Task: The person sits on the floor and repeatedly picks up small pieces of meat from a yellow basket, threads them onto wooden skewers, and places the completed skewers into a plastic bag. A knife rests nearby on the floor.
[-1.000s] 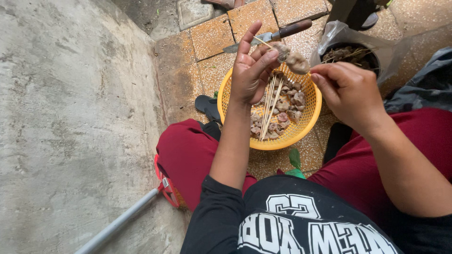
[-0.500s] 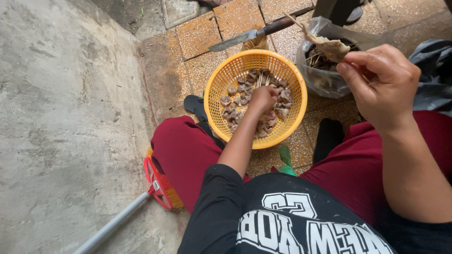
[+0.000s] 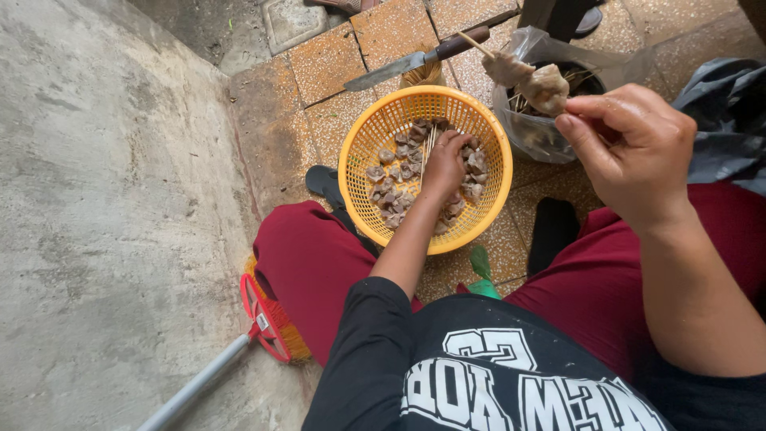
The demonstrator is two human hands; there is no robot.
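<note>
Meat pieces (image 3: 399,179) lie in a yellow plastic basket (image 3: 359,152) at the centre of the frame, on the tiled floor (image 3: 327,64) between the knees of a seated person in dark red trousers (image 3: 307,263). The left hand (image 3: 444,166) reaches down into the basket, fingers curled together over the pile near a few loose sticks (image 3: 431,140); whether it has closed on a piece cannot be told from here. The right hand (image 3: 634,144), at the right of the frame, is pinched shut on a thin wooden skewer (image 3: 479,44) that already carries two lumps of meat (image 3: 531,80) and points toward the upper middle.

Done well, this step seems to call for lifting one piece at a time, holding the skewer steady and level, and pushing the point through the thick middle of the meat with the fingertips kept to the side of the tip.

By count: one basket, holding some two dozen pieces, too heaped to number exactly; one skewer in hand with two pieces on it; one knife (image 3: 419,64) with a dark handle lying on the tiles just above the basket; one dark pot lined with a clear plastic bag (image 3: 523,124) at upper right, with more sticks inside; one broom (image 3: 267,323) with a red head at lower left, beside the concrete wall (image 3: 104,215).
</note>
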